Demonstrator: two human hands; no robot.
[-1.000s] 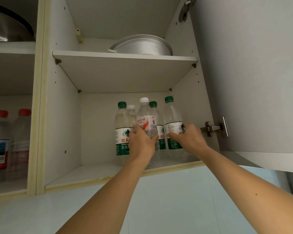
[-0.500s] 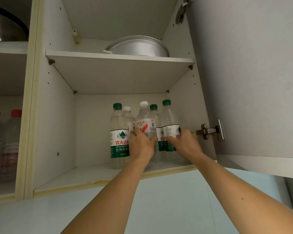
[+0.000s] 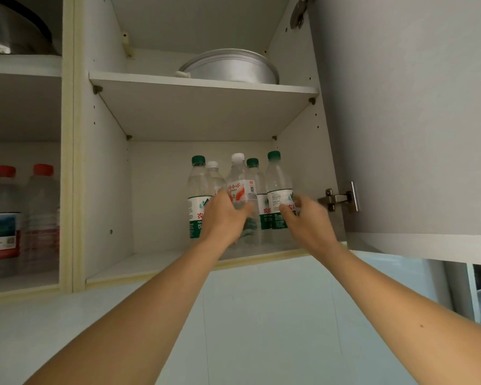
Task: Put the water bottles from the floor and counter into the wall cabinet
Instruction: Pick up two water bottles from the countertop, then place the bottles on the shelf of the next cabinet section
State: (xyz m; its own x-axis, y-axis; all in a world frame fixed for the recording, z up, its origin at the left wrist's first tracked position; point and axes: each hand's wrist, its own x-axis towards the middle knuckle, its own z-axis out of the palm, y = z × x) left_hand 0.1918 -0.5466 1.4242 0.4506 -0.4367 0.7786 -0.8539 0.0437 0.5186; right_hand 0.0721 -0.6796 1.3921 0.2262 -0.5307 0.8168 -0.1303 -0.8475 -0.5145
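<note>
Left hand (image 3: 222,218) grasping white-capped bottle (image 3: 240,187); right hand (image 3: 307,218) blurred, grip unclear, beside green-capped bottle (image 3: 278,190).

Soft, even, rather dim light with a greenish cast; no glare. The right hand (image 3: 307,218) is motion-blurred. Wide-angle distortion bends the cabinet (image 3: 106,173) edges outward.

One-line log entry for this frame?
stage: placing | left hand: grips white-cap bottle | right hand: fingers loose at green-cap bottle, blurred | shelf: five bottles upright
</note>
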